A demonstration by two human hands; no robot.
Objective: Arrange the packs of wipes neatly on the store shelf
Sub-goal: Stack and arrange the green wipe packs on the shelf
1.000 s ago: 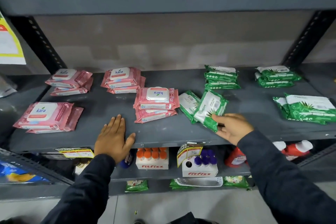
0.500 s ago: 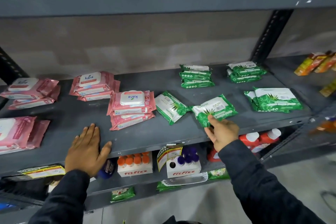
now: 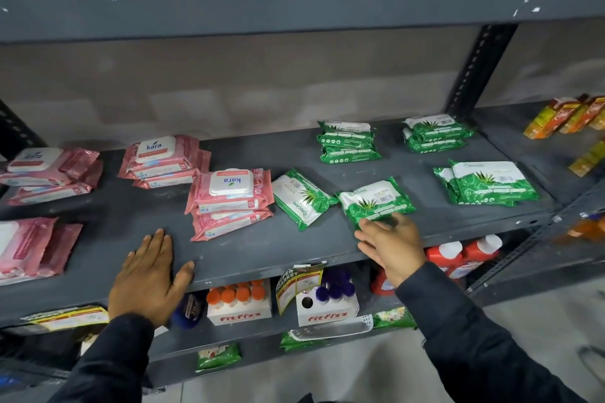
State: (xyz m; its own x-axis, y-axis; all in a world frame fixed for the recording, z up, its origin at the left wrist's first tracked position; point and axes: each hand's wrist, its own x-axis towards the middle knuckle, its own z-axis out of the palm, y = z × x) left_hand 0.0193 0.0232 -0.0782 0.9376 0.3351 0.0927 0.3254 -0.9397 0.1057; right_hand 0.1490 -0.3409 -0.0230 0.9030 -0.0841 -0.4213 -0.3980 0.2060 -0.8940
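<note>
Pink Kara wipe packs lie in small stacks on the grey shelf (image 3: 294, 249): one stack (image 3: 229, 199) in the middle, another (image 3: 163, 160) behind it, two more (image 3: 49, 170) (image 3: 29, 245) at the left. Green aloe packs fill the right half. A single green pack (image 3: 376, 201) lies flat, and my right hand (image 3: 391, 245) rests with spread fingers on its near edge. Another green pack (image 3: 302, 198) lies askew beside the pink stack. My left hand (image 3: 149, 275) lies flat and empty on the shelf's front edge.
Green stacks sit at the back (image 3: 348, 142) (image 3: 437, 134) and at the right front (image 3: 487, 183). A perforated upright (image 3: 474, 65) separates a neighbouring bay with orange-yellow cartons (image 3: 566, 116). Below are fitfizz boxes (image 3: 240, 304) (image 3: 327, 307) and red bottles (image 3: 461, 255).
My right hand carried the green pack from beside the askew pack to the right and laid it flat on the shelf. My view swung right. The left hand stayed put.
</note>
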